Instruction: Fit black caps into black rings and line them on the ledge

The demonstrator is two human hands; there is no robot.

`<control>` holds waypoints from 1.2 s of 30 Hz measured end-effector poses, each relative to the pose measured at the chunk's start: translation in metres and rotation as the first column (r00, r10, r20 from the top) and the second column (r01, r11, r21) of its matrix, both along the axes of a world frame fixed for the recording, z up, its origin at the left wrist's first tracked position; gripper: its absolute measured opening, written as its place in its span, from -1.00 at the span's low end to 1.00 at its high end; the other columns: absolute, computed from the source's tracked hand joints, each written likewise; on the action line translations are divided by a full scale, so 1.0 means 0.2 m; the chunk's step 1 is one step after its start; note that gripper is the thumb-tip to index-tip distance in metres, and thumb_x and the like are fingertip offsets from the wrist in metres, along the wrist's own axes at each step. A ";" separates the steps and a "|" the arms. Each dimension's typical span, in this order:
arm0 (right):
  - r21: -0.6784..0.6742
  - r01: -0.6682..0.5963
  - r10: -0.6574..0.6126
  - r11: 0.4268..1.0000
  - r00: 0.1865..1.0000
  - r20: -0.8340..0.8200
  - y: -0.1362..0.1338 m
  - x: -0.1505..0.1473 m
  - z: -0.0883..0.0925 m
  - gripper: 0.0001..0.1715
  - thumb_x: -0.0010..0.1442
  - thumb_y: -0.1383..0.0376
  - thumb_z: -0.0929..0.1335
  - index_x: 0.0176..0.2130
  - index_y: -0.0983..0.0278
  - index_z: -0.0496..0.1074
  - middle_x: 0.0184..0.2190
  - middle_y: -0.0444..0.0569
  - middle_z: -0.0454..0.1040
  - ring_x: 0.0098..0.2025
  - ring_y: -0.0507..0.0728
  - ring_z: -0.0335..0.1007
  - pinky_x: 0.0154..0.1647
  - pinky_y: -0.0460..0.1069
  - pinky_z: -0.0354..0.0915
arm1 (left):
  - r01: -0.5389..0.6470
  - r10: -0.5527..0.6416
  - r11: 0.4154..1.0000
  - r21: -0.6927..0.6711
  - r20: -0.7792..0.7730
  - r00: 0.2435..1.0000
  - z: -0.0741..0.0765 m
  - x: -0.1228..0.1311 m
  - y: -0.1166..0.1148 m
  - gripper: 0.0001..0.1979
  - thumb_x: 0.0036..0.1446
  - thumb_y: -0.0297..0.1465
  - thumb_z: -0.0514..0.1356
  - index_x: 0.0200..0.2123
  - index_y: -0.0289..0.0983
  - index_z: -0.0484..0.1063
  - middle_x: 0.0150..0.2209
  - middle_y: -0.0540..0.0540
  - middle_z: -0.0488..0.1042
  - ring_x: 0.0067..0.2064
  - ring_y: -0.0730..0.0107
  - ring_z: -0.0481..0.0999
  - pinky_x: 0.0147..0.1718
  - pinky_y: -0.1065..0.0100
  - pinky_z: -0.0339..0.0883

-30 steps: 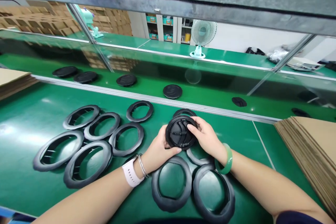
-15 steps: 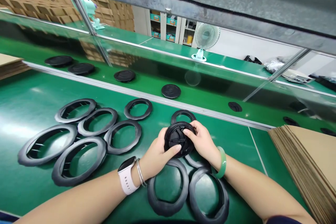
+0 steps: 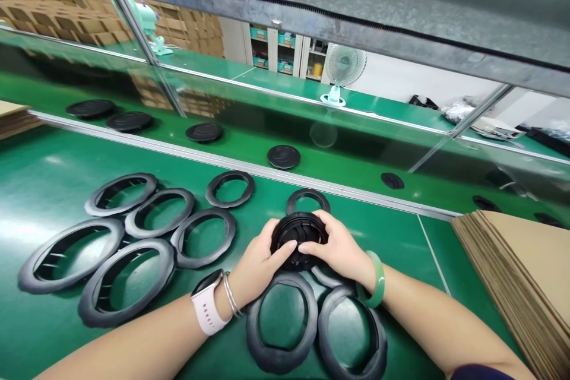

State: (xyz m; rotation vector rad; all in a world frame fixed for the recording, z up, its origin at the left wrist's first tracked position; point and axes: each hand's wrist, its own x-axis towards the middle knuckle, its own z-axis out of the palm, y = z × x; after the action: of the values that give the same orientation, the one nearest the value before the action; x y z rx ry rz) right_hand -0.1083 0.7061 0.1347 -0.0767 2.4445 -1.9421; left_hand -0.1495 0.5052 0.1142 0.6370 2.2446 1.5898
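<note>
Left hand [image 3: 258,264] and right hand [image 3: 341,249] curled around black round part [image 3: 297,237], thumbs apparently pressing its face

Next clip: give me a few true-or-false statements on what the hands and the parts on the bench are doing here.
1. Both hands hold one round black part. True: the left hand and right hand grip it from either side.
2. The right wrist wears a white watch. False: it wears a green bangle; the watch is on the left.
3. Black rings lie on the green bench. True.
4. A cardboard stack sits at the right. True.
5. The belt behind carries red discs. False: the discs are black.
</note>
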 end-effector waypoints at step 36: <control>-0.701 0.563 -0.562 0.438 0.780 0.275 0.57 -0.42 -0.25 -0.89 0.29 0.37 0.38 -0.15 0.36 0.47 -0.10 0.08 0.56 -0.05 0.13 0.51 -0.11 0.00 0.54 | 0.101 -0.227 0.952 -0.288 -0.447 0.866 -0.13 -0.20 -0.05 -0.62 0.04 -0.44 0.33 -0.02 -0.15 0.50 0.05 -0.19 0.40 0.44 -0.18 -0.06 0.34 -0.24 0.05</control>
State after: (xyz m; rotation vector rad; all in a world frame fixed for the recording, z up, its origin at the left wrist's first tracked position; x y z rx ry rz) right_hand -0.1914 0.8210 0.0847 0.8560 1.5092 -3.1105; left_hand -0.1888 0.4960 0.0890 1.2170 2.5884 1.1153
